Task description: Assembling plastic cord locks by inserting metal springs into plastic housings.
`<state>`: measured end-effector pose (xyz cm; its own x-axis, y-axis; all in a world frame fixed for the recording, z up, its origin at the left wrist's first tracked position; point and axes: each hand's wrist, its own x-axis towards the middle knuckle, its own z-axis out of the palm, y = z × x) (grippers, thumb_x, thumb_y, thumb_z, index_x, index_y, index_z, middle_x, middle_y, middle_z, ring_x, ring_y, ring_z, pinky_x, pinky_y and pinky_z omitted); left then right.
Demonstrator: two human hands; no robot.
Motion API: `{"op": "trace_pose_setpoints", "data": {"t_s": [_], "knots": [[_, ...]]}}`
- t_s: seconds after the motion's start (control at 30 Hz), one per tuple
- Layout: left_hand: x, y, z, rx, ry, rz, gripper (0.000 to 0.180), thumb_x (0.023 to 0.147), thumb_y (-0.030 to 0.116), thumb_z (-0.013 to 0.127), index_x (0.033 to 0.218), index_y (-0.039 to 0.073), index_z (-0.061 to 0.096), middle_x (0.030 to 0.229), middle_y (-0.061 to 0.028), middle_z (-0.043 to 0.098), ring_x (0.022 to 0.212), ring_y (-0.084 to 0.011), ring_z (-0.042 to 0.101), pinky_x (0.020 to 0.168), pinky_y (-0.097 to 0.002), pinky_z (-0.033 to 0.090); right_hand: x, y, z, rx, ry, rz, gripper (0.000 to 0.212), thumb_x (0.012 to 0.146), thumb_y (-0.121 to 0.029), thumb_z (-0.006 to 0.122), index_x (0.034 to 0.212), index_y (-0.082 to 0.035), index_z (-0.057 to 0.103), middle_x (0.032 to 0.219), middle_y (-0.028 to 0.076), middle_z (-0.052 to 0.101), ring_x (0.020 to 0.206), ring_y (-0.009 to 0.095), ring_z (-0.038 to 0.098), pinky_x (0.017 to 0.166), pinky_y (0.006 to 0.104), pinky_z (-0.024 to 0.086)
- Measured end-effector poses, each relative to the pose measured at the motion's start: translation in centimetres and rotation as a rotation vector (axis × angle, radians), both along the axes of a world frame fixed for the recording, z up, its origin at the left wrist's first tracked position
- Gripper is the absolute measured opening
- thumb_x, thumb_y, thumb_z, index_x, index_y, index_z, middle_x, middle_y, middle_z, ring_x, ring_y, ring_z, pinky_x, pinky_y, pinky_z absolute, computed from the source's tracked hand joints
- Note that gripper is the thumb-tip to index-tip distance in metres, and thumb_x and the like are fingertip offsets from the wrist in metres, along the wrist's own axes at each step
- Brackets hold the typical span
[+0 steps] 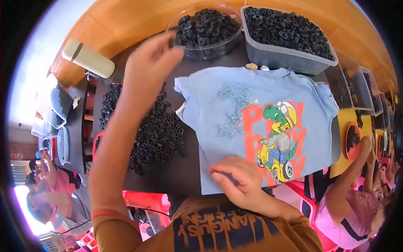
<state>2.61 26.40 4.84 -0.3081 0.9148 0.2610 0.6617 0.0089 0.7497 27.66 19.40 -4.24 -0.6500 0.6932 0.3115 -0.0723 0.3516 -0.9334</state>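
A pale blue cotton T-shirt with a cartoon dinosaur print (268,138) lies spread on a dark tabletop (178,178), and scattered on its upper left part are many tiny clear, glassy pieces (233,92). Small black open-framed plastic pieces (157,138) lie loose in a broad pile to the left of the shirt; more are heaped in a round clear plastic tub (212,51) beyond its left shoulder and in a rectangular translucent plastic bin (289,59) beyond its collar. The person's left hand (152,56) is raised beside the round tub, fingers bent and thumb apart; whether it touches the rim or pinches a piece cannot be told. The right hand (240,181) is over the shirt's lower left part, fingers curled, thumb and forefinger tips close together; whether anything sits between them cannot be told. A knock on the tub could tip its high heap onto the shirt and mix black pieces with clear ones. A tug at the cloth could slide the clear pieces away, hard to spot against blue, and the left forearm, dipping, could sweep the loose pile apart.
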Motion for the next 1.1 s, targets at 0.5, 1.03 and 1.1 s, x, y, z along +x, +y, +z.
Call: {"op": "trace_pose_setpoints", "data": {"t_s": [0.5, 1.03, 1.1], "knots": [[1.6, -16.4, -3.6, 0.012, 0.463, 0.105, 0.016, 0.078, -0.004, 0.064, 0.093, -0.001, 0.066, 0.083, -0.0091, 0.064, 0.076, -0.0197, 0.060, 0.070, -0.0259, 0.047, -1.2, 0.3, -0.7, -0.010, 0.117, -0.003, 0.013, 0.078, 0.003, 0.064, 0.091, 0.003, 0.063, 0.078, 0.011, 0.065, 0.066, 0.023, 0.062, 0.061, 0.0322, 0.046], [1.0, -22.3, -8.5, 0.098, 0.448, 0.328, 0.024, 0.073, -0.001, 0.067, 0.097, 0.001, 0.066, 0.089, -0.0127, 0.060, 0.077, -0.0270, 0.059, 0.067, -0.0332, 0.048, -1.7, -2.0, -0.5, 0.119, -0.147, -0.210, 0.012, 0.084, 0.001, 0.059, 0.095, 0.004, 0.062, 0.082, 0.013, 0.067, 0.077, 0.021, 0.060, 0.076, 0.0316, 0.046], [0.8, -22.1, -8.1, 0.107, 0.339, 0.255, 0.025, 0.072, -0.001, 0.067, 0.097, 0.001, 0.066, 0.090, -0.0122, 0.061, 0.078, -0.0271, 0.059, 0.068, -0.0335, 0.048, -1.8, -2.2, -0.4, 0.113, -0.154, -0.232, 0.011, 0.084, 0.000, 0.059, 0.095, 0.004, 0.062, 0.081, 0.013, 0.067, 0.076, 0.021, 0.060, 0.075, 0.0314, 0.045]]}}
